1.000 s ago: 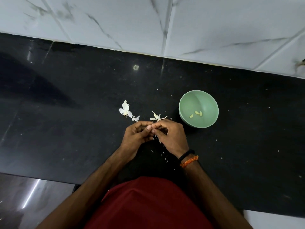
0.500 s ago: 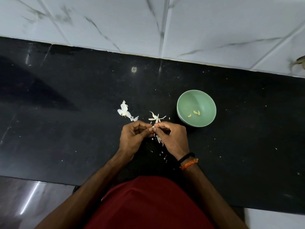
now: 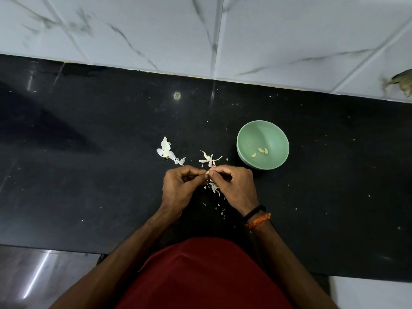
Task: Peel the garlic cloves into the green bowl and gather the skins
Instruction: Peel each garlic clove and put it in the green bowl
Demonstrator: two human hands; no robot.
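Pinching a small garlic clove (image 3: 207,172) between the fingertips of both hands, left hand (image 3: 181,186) and right hand (image 3: 234,186) meet tip to tip over the black counter (image 3: 89,175). Both hands have fingers curled in, thumbs and forefingers clamped on the clove; only a pale sliver of it shows between the tips.

Green bowl (image 3: 245,139) sits just beyond and to the outer side of the right hand, near but not touching it. Three peeled cloves (image 3: 260,151) lie in its bottom.

Skins: one white bunch (image 3: 167,152) lies just beyond the left hand, a second smaller bunch (image 3: 209,159) just beyond where the fingertips meet. More bits of skin (image 3: 214,188) lie under and between the hands, with loose flakes (image 3: 221,210) trailing back toward the wrists.

Right wrist wears a black band (image 3: 254,211) and an orange thread (image 3: 259,220). Red shirt (image 3: 200,275) fills the near edge below the forearms. White marbled tile wall (image 3: 267,41) runs along the far side of the counter, well beyond the hands.
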